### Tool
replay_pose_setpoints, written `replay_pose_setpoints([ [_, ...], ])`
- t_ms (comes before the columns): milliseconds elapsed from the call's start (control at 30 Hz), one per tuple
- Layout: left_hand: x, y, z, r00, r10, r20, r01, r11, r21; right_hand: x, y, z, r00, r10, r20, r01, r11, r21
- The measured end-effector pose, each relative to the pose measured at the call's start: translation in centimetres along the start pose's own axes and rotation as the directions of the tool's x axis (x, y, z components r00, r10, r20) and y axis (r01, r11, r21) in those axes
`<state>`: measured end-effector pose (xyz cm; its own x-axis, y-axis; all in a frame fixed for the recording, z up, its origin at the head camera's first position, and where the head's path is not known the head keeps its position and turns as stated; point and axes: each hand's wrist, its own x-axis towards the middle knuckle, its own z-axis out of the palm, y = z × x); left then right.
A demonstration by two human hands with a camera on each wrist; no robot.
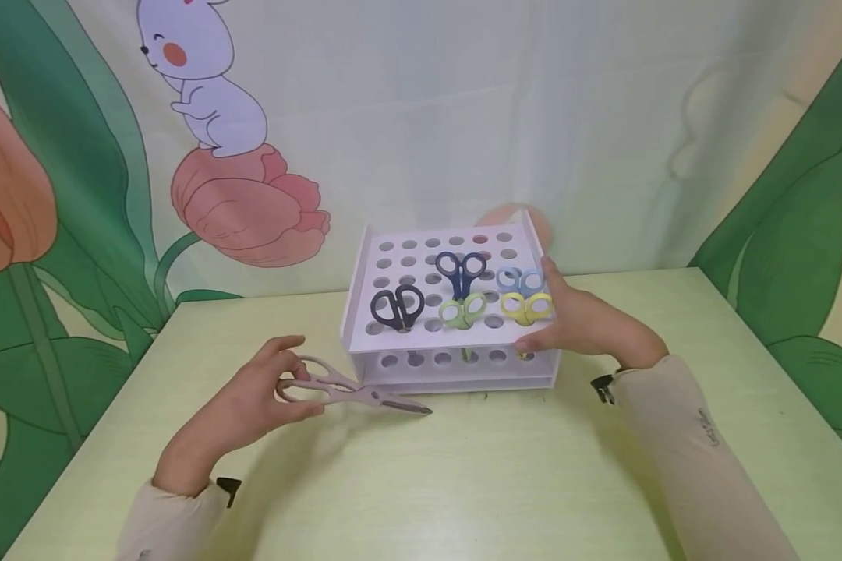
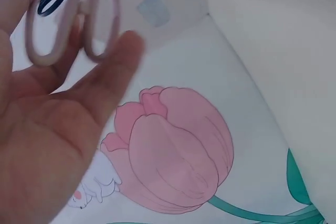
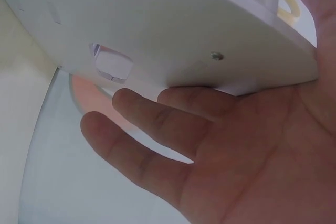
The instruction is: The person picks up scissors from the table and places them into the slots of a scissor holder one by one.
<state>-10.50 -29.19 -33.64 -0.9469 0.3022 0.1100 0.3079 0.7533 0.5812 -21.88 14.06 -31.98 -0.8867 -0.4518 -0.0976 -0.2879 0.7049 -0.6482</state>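
My left hand grips a pair of pale pink scissors by the handle loops, blades pointing right across the rack's front left corner. In the left wrist view the loops hang between thumb and fingers. A white two-tier rack with rows of round holes stands on the table. With my right hand I hold its right side, thumb over the front edge, fingers stretched along the outer face of the side panel.
In the rack stand black scissors, dark blue scissors, green scissors, light blue scissors and yellow scissors, handles up. The pale green table meets a printed curtain behind the rack.
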Motion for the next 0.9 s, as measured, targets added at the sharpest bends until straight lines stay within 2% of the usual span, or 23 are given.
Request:
replay_pose_setpoints([
  [100,0.0,0.4,-0.4,0.992,0.062,-0.109,-0.063,0.998,-0.009,-0.1,0.0,0.0,1.0,0.003,0.0,-0.003,1.0,-0.001],
  [200,0.0,0.6,-0.6,0.969,0.132,-0.21,-0.146,0.988,-0.053,-0.1,0.0,0.0,1.0,0.009,0.002,-0.009,1.0,-0.001],
  [267,0.0,0.8,-0.6,0.954,0.151,-0.258,-0.187,0.975,-0.118,-0.1,0.0,0.0,1.0,0.01,0.002,-0.01,1.0,0.0],
  [333,0.0,1.0,-0.7,0.947,0.151,-0.285,-0.212,0.958,-0.196,-0.1,0.0,0.0,1.0,0.01,0.002,-0.01,1.0,0.004],
  [433,-0.2,1.2,-0.8,0.947,0.131,-0.292,-0.227,0.918,-0.324,0.0,0.0,0.0,1.0,0.005,0.0,-0.005,1.0,0.012],
  [533,-0.5,1.2,-1.0,0.951,0.13,-0.282,-0.243,0.878,-0.412,0.0,0.0,0.0,1.0,0.007,-0.001,-0.007,1.0,0.012],
  [567,-0.5,1.1,-1.0,0.951,0.139,-0.277,-0.255,0.858,-0.447,0.0,0.0,0.0,1.0,0.007,-0.001,-0.007,1.0,0.012],
  [633,-0.5,1.0,-1.1,0.948,0.174,-0.266,-0.289,0.819,-0.495,-0.1,0.0,0.0,1.0,0.009,-0.002,-0.009,1.0,0.01],
  [767,-0.2,0.9,-1.1,0.933,0.266,-0.242,-0.359,0.74,-0.568,-0.1,0.0,0.0,1.0,0.004,-0.004,-0.004,1.0,0.016],
  [833,0.0,1.1,-1.0,0.923,0.285,-0.258,-0.384,0.728,-0.569,0.0,0.0,0.0,1.0,-0.002,-0.004,0.002,1.0,0.022],
  [900,0.2,1.5,-0.8,0.911,0.282,-0.301,-0.407,0.732,-0.547,0.0,0.0,0.1,1.0,-0.014,-0.005,0.014,0.999,0.039],
])
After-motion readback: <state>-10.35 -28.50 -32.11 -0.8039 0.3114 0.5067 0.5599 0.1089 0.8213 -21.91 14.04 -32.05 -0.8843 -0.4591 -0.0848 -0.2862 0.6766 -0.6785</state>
